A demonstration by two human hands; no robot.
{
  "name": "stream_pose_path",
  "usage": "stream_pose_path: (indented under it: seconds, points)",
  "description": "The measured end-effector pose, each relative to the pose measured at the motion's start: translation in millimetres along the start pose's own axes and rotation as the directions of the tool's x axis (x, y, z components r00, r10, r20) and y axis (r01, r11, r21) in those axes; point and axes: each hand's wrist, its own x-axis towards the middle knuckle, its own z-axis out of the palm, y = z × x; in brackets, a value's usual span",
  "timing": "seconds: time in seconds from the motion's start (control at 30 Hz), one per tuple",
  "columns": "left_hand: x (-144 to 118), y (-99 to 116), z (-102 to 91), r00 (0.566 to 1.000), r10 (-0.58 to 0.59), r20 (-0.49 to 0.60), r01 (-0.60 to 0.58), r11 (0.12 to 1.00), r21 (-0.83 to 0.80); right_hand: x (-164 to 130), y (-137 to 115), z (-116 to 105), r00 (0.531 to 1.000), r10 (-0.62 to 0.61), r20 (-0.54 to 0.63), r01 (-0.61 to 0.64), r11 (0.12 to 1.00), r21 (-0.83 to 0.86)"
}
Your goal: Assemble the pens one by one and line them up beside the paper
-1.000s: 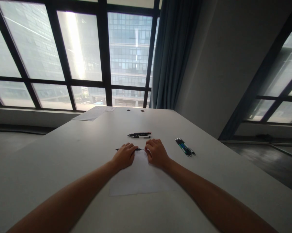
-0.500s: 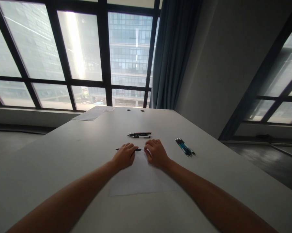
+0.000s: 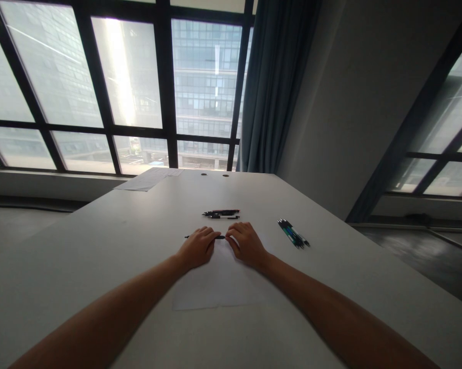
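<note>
The black pen (image 3: 204, 237) lies flat on the white table (image 3: 100, 246), pointing left to right, just past the far edge of a white sheet of paper (image 3: 219, 282). Both arms reach straight out over the table, and the two hands meet at the pen. The left hand (image 3: 197, 247) rests palm down on top of the pen with its fingers curled over it, so only the left tip and a short bit in the middle show. The right hand (image 3: 246, 243) lies palm down too, with its fingertips pinching the right end of the pen. The two hands are very close, almost touching. A little farther away lie more dark pens (image 3: 221, 213), one with a red part. Off to the right lies a bunch of blue-green pens (image 3: 293, 233). More papers (image 3: 148, 180) lie at the far end of the table, near the big windows (image 3: 127, 82).
</note>
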Motion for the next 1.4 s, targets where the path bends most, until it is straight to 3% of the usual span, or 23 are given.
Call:
stream_pose_path:
  seconds: [0.33,0.43,0.5,0.57,0.67,0.83,1.07,1.23,1.33,1.4]
  points:
    - [-2,-3,1.7,0.999,0.029,-0.032,-0.031,0.997,-0.067,-1,1,1,0.998,-0.010,-0.063,0.015,0.997,0.079]
    - [-3,-2,1.3,1.000,-0.009,-0.028,0.007,0.998,-0.067,-2,13,0,0.978,0.126,-0.165,-0.111,0.989,0.100]
    - [-3,-2,1.0,0.999,-0.026,-0.022,0.025,0.998,-0.062,-4,27,0,0.937,0.267,-0.225,-0.257,0.964,0.074]
    - [-2,-2,1.0,1.000,-0.025,-0.019,0.024,0.998,-0.064,-7,42,1,0.900,0.375,-0.222,-0.382,0.924,0.012]
    - [-2,-3,1.7,1.000,-0.018,-0.024,0.016,0.998,-0.068,-13,59,6,0.890,0.438,-0.127,-0.452,0.885,-0.110]
    - [-2,-3,3.0,0.999,-0.021,-0.024,0.019,0.998,-0.064,-16,68,14,0.881,0.473,0.026,-0.458,0.864,-0.209]
    - [-1,-3,3.6,0.999,-0.027,-0.028,0.025,0.997,-0.072,-14,65,11,0.863,0.498,0.085,-0.477,0.858,-0.192]
    - [-1,-4,3.6,0.999,-0.036,-0.027,0.034,0.996,-0.089,-10,55,5,0.894,0.446,-0.055,-0.449,0.891,-0.070]
    - [-1,-5,4.8,0.998,-0.054,-0.036,0.050,0.993,-0.103,-6,41,5,0.915,0.368,-0.163,-0.359,0.930,0.083]
    - [-1,-6,5.7,0.997,-0.063,-0.042,0.058,0.992,-0.112,-5,31,7,0.933,0.314,-0.175,-0.286,0.944,0.167]
